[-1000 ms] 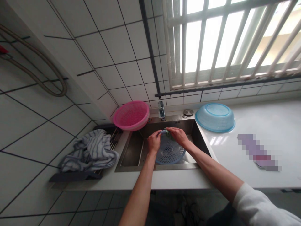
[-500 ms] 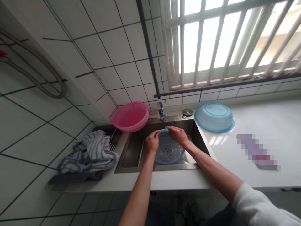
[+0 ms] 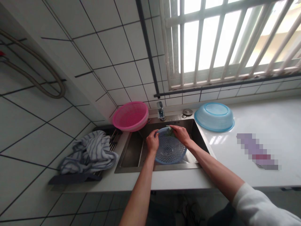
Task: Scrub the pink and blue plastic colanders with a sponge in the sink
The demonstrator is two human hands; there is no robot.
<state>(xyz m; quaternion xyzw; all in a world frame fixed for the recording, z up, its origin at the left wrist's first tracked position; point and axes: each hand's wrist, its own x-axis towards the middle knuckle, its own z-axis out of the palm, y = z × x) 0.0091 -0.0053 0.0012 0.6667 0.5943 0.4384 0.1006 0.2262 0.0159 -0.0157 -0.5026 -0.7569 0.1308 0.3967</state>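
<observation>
Over the steel sink (image 3: 131, 153), my left hand (image 3: 152, 142) clamps the near-left rim of a blue perforated colander (image 3: 169, 150), fingers curled shut around its edge, while my right hand (image 3: 182, 135) presses a small greenish cloth or sponge (image 3: 168, 131) against the far rim, fingers closed on it. The colander hangs tilted inside the basin, below the short tap (image 3: 161, 110); I cannot tell whether water is running. By my reckoning the scrubbing is partway: the pad sits only at the upper rim, and most of the mesh looks yet to be gone over. A pink colander (image 3: 130, 115) rests on the sink's back-left corner, and a pale blue bowl (image 3: 214, 116) lies upside down on the white counter (image 3: 270, 125) to the right; whether either has been cleaned, the view does not show. A striped towel (image 3: 90, 152) is heaped on the dark rack (image 3: 70, 178) left of the sink. White tiles with dark grout cover the walls, a hose (image 3: 47, 72) loops along the left wall, and a barred window (image 3: 223, 40) throws daylight over the counter
</observation>
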